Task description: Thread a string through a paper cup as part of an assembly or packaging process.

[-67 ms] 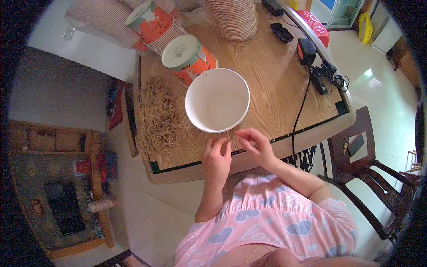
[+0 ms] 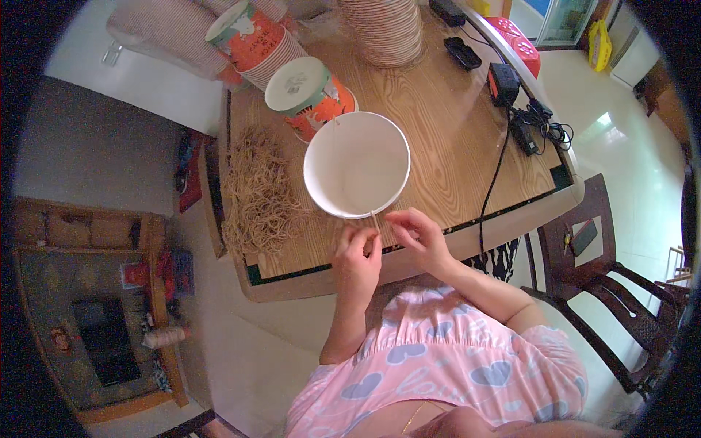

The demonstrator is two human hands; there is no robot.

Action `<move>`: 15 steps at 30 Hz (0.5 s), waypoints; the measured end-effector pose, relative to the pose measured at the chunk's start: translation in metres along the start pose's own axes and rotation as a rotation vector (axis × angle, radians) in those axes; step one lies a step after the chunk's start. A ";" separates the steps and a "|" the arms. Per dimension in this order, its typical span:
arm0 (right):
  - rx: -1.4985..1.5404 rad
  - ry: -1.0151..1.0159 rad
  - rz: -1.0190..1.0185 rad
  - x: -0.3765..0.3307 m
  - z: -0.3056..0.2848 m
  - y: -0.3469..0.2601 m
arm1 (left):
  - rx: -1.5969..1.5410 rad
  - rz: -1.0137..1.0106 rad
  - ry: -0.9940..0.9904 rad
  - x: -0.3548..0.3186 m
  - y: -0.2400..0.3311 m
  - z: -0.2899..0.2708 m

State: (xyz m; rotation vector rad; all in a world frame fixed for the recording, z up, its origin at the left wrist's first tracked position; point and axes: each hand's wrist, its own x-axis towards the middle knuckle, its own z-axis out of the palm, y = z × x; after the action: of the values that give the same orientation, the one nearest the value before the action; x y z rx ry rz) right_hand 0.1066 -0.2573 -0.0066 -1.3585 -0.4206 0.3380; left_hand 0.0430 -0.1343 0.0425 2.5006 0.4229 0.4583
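A white paper bucket (image 2: 358,164) stands with its open mouth toward me near the table's front edge. From its near rim comes a short piece of twine (image 2: 374,217), and a bit of twine also shows at the far rim. My left hand (image 2: 356,252) is just below the near rim, thumb and fingers pinched on the twine. Beside it, my right hand (image 2: 420,235) has its fingers curled together close to the twine; what they hold, if anything, is too small to make out. Left of the bucket lies a loose heap of tan twine (image 2: 263,193).
Behind the bucket stands an upside-down orange and green paper bucket (image 2: 310,98), with stacked buckets (image 2: 255,47) beyond. Another tall stack (image 2: 383,33) is at the back. Black cables (image 2: 537,128) and an orange-black box (image 2: 503,84) lie right. A dark chair (image 2: 584,248) stands at the right.
My hands have shifted only very slightly by the near rim. The bucket and the twine heap have stayed in place.
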 end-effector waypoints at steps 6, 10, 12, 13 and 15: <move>0.197 -0.069 0.173 0.002 0.004 -0.019 | -0.084 0.146 -0.048 -0.011 0.013 -0.010; -0.277 0.086 -0.365 0.000 -0.003 -0.031 | -0.180 0.160 0.104 -0.016 0.010 -0.011; -0.318 0.023 -0.345 -0.004 -0.003 -0.036 | -0.075 0.324 0.272 -0.015 0.011 -0.018; -0.319 0.022 -0.344 -0.004 -0.003 -0.036 | -0.077 0.323 0.273 -0.014 0.013 -0.019; -0.167 -0.017 -0.219 -0.004 -0.002 -0.036 | -0.041 0.520 0.207 -0.013 0.016 -0.022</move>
State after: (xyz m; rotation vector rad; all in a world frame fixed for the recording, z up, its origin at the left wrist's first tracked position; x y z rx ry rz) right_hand 0.1035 -0.2673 0.0285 -1.4564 -0.6170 0.1352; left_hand 0.0259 -0.1419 0.0665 2.5157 -0.1724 0.9208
